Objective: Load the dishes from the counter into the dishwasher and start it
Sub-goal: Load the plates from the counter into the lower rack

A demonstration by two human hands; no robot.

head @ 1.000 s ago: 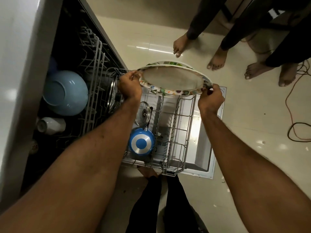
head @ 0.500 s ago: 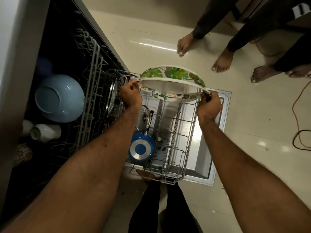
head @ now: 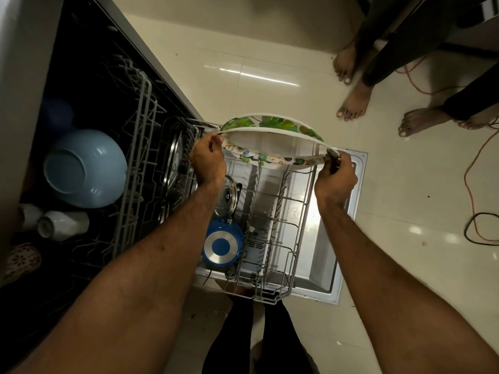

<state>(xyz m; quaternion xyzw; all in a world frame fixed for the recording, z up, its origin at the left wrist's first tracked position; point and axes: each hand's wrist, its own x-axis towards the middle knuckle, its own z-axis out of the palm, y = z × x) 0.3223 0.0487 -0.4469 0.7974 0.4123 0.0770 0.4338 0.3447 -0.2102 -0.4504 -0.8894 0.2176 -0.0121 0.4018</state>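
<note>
Both arms reach straight forward and down. The left hand point(head: 208, 160) has its fingers curled round the left rim of the leaf-printed plate point(head: 272, 143), and the right hand point(head: 336, 175) pinches the opposite rim. The plate is steeply tilted over the far end of the pulled-out lower rack point(head: 283, 211), touching or just above its wires. A blue pan point(head: 221, 247) stands in the rack's left side.
</note>
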